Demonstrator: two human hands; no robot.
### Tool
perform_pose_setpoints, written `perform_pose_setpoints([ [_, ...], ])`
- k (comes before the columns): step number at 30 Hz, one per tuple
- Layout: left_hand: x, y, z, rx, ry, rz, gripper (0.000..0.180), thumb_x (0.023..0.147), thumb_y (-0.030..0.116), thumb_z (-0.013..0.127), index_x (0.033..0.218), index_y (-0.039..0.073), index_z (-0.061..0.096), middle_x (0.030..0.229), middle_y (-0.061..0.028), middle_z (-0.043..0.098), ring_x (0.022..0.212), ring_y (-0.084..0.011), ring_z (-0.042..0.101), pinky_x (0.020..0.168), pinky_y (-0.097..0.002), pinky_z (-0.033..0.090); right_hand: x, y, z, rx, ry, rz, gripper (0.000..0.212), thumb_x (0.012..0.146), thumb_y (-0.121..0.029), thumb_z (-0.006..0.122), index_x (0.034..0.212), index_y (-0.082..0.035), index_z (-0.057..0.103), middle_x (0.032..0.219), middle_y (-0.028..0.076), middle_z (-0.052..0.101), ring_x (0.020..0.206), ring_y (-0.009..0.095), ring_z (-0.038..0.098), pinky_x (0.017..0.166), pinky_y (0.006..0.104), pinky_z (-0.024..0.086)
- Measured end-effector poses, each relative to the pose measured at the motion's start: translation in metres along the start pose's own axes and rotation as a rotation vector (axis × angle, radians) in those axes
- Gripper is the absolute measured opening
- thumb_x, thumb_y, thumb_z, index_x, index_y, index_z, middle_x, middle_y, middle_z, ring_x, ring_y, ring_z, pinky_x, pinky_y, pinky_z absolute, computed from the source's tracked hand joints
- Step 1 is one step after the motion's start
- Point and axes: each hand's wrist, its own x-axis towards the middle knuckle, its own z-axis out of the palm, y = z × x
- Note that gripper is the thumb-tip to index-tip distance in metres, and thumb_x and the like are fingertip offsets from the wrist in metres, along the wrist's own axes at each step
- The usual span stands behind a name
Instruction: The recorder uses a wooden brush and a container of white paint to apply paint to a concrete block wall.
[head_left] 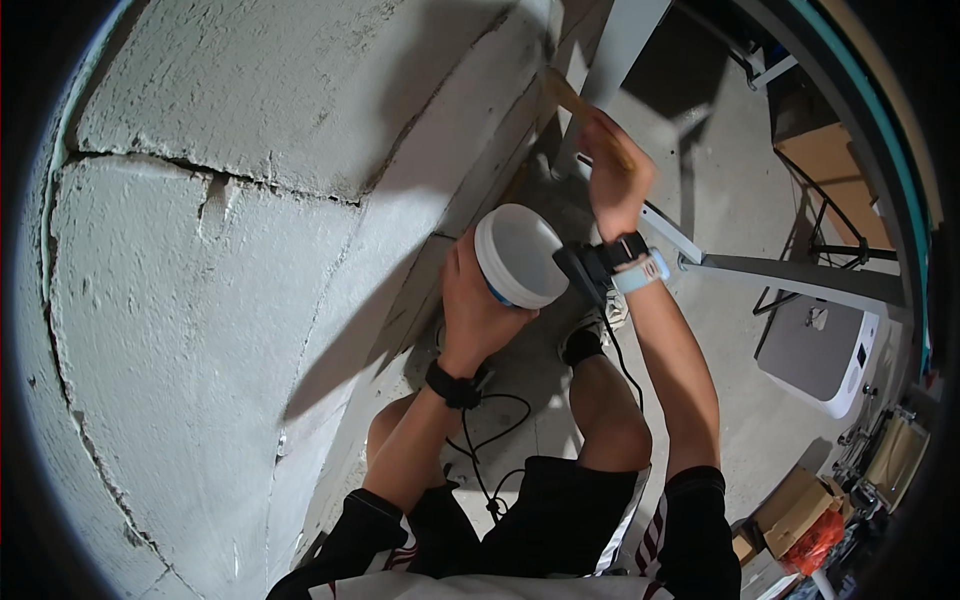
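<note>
Head view: white tub [520, 250] nearer, wooden-handled tool [572, 98] farther

My left hand [482, 300] wraps the tub's side, holding it above the floor [722, 335], near the lower edge of the white wall [200, 280]. Its mouth tips up and rightward, probably so I can see and reach inside. My right hand [614, 180] closes round the tool's handle, ahead of the tub; this grip likely keeps the far end free, angled toward the wall. That end is blurred, so I cannot tell whether it touches.
</note>
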Motion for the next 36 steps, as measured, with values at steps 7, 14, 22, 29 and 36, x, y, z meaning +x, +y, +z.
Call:
perform_pose_setpoints([
  [7,-0.001,-0.003,-0.002,-0.013,-0.009,-0.012,0.103,0.047,0.013,0.093,0.137,0.005,0.044,0.129,-0.017,0.054,0.124,-0.0399,0.05,0.101,-0.0497,0.045,-0.018,-0.008,-0.01,-0.047,-0.217,0.104,0.022,0.096,-0.005,0.065,0.115,0.002,0.072,0.096,0.009,0.075,0.081,0.013,0.07,0.076,0.0268,0.057],
  [14,-0.001,0.0,0.007,-0.029,-0.018,0.024,0.099,0.047,0.013,0.092,0.134,0.005,0.046,0.125,-0.0164,0.055,0.122,-0.0399,0.05,0.1,-0.0497,0.045,0.003,0.013,-0.009,-0.032,-0.121,-0.044,0.023,0.096,-0.006,0.065,0.117,0.002,0.071,0.093,0.007,0.075,0.08,0.011,0.069,0.074,0.0247,0.055],
  [22,-0.001,0.001,0.001,0.004,-0.007,0.024,0.101,0.047,0.013,0.092,0.136,0.004,0.045,0.126,-0.0171,0.055,0.121,-0.0402,0.051,0.099,-0.0494,0.046,-0.028,-0.004,-0.024,0.093,-0.299,0.236,0.026,0.099,-0.012,0.065,0.121,0.002,0.069,0.098,0.007,0.074,0.08,0.011,0.068,0.076,0.0246,0.054],
  [29,-0.002,0.001,0.006,-0.008,-0.018,0.028,0.104,0.047,0.014,0.093,0.138,0.004,0.043,0.129,-0.0171,0.054,0.123,-0.04,0.051,0.1,-0.0496,0.046,-0.011,0.018,-0.004,-0.059,-0.154,0.085,0.023,0.099,-0.011,0.064,0.117,0.003,0.071,0.093,0.008,0.075,0.08,0.012,0.069,0.075,0.0245,0.055],
  [36,-0.003,-0.002,0.004,0.01,-0.01,0.027,0.104,0.047,0.013,0.093,0.138,0.004,0.043,0.129,-0.0173,0.054,0.123,-0.0403,0.051,0.099,-0.0497,0.046,-0.015,0.008,-0.01,0.15,-0.038,0.15,0.025,0.101,-0.012,0.062,0.118,0.003,0.07,0.091,0.01,0.074,0.077,0.013,0.07,0.073,0.0253,0.056],
])
